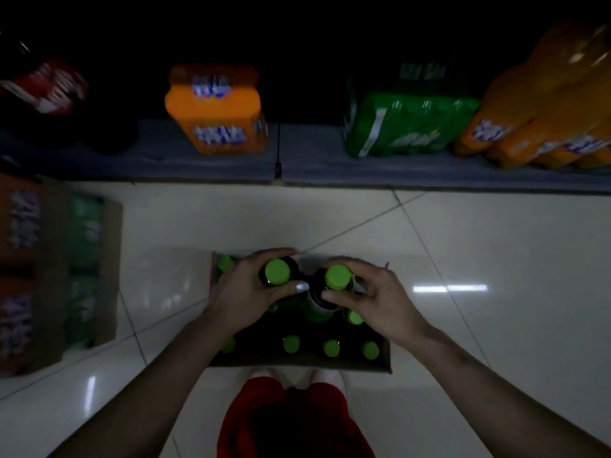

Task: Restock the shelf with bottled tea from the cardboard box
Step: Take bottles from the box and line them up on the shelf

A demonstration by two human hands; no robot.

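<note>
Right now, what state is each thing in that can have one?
left hand: gripping a green-capped bottle by its neck
right hand: gripping a second green-capped bottle
cardboard box: open on the floor, capped bottles still inside
orange pack: upright on the shelf
green pack: wrapped, on the shelf

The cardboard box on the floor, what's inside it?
Green-capped bottles fill the cardboard box. The left hand and right hand each grip one bottle, and they hide some bottles below.
</note>
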